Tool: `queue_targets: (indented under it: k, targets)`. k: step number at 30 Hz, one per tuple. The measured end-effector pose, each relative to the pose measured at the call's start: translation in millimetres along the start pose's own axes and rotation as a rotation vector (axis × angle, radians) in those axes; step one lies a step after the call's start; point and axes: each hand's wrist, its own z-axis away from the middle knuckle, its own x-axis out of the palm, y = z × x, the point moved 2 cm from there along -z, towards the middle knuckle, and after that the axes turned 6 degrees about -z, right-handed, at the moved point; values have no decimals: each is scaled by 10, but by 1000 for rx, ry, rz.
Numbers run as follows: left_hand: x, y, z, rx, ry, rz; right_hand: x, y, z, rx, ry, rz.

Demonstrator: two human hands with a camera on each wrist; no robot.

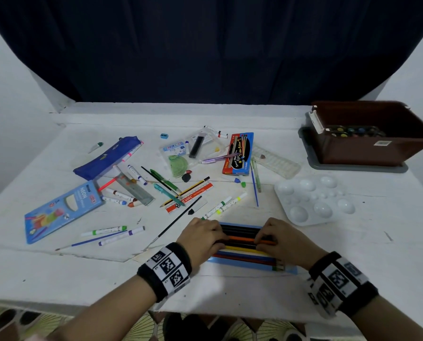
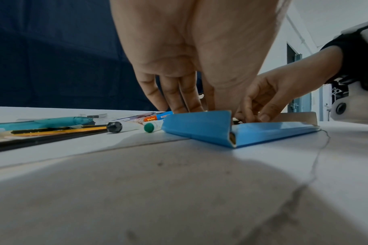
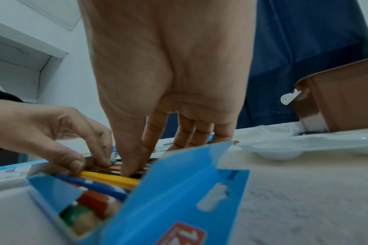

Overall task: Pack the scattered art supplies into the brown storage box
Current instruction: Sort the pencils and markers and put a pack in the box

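An open blue pencil box (image 1: 249, 265) lies at the table's front centre with several coloured pencils (image 1: 242, 251) side by side in it. My left hand (image 1: 220, 239) is at its left end and my right hand (image 1: 258, 242) at its right. Both pinch an orange pencil (image 1: 240, 239) in the row with thumb and fingertips. The right wrist view shows the box's end flap (image 3: 179, 190) standing open with pencil ends behind it. The brown storage box (image 1: 367, 151) stands at the far right on a grey lid (image 1: 358, 167), with paint pots inside.
A white palette (image 1: 313, 200) lies right of the hands. Scattered to the left and behind are markers (image 1: 112, 230), a thin black brush (image 1: 173, 225), a ruler (image 1: 190, 196), a blue pencil case (image 1: 107, 158), a blue neon packet (image 1: 60, 210) and a red watercolour box (image 1: 238, 153).
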Motion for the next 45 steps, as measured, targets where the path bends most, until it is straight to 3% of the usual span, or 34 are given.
queue_targets:
  k: [9, 11, 14, 17, 20, 24, 26, 31, 36, 42, 45]
  targets:
    - [-90, -46, 45, -23, 69, 1, -21, -73, -63, 10, 0, 4]
    - [-236, -190, 105, -117, 7, 50, -67, -144, -133, -11, 33, -29]
    - [-522, -640, 299, -375, 11, 149, -126, -306, -344, -65, 79, -70]
    - [-752, -1315, 597, -633, -33, 157, -95, -559, -654, -116, 57, -91]
    - [-767, -2091, 994, -792, -127, 26, 49, -936, -1040, -159, -9, -84]
    - [-665, -2704, 1487, -777, -320, -60, 332, -1465, -1511, -230, -76, -63]
    - [-670, -2800, 1645, -805, -339, -10, 500, -1698, -1738, -272, -109, -64]
    - [-750, -2968, 1966, -850, -195, 157, 879, -2068, -2211, -371, -121, 110]
    - [-800, -3169, 2076, -834, -153, 170, 932, -2128, -2477, -251, -9, 278]
    - [-752, -3174, 1683, -635, -23, 183, 763, -1899, -2507, -138, 102, 277]
    - [-694, -3153, 1488, -658, -16, 268, 737, -1811, -2387, -159, 104, 230]
